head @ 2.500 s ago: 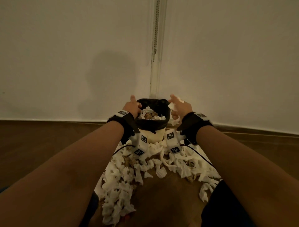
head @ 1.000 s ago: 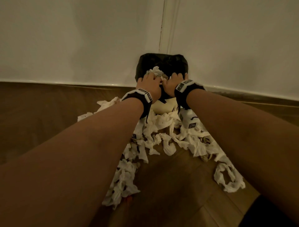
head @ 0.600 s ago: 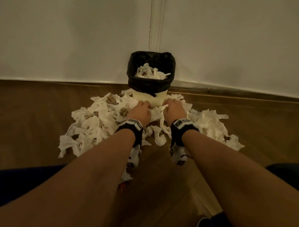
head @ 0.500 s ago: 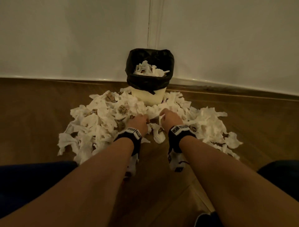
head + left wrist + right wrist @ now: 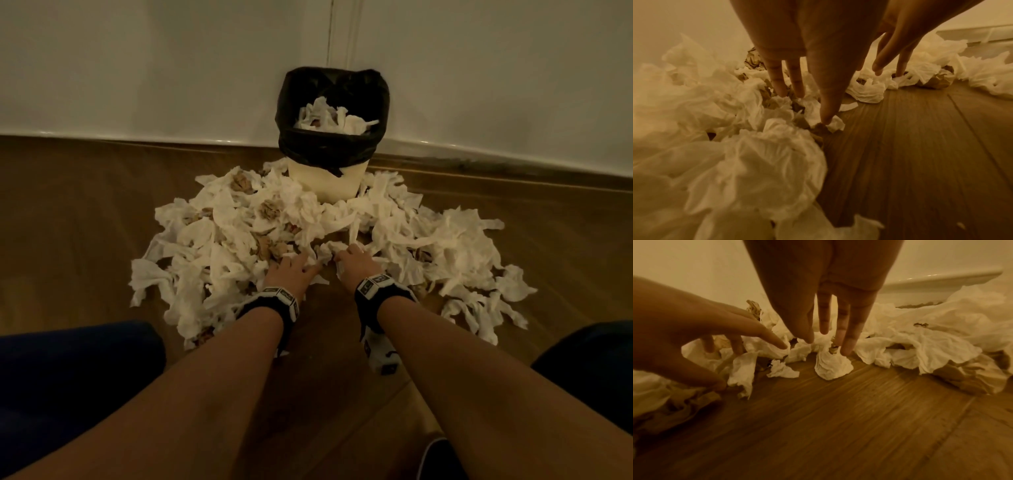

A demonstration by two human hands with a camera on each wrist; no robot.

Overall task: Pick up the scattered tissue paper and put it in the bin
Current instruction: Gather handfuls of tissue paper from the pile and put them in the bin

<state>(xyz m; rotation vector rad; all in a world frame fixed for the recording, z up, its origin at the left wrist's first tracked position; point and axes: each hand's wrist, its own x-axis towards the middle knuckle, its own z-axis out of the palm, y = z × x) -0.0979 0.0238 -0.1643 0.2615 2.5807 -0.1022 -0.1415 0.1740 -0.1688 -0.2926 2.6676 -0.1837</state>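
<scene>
Both hands, left hand (image 5: 294, 272) and right hand (image 5: 356, 262), are reaching with fingers spread into the tissue (image 5: 219, 236); better scooping inward together before lifting to the bin (image 5: 330, 144).

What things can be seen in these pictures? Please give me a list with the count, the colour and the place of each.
bin: one, cream, on the floor against the wall
bin bag: one, black, lining the bin, folded over its rim
tissue in the bin: several pieces, white, heaped inside
scattered tissue paper: too many to count, white, spread on the floor in front of the bin
crumpled brown paper: a few balls, brown, among the white tissue
floor: wooden, brown
wall: white
wrist bands: two, black with white markers
left hand: fingers spread, touching tissue
right hand: fingertips on tissue
</scene>
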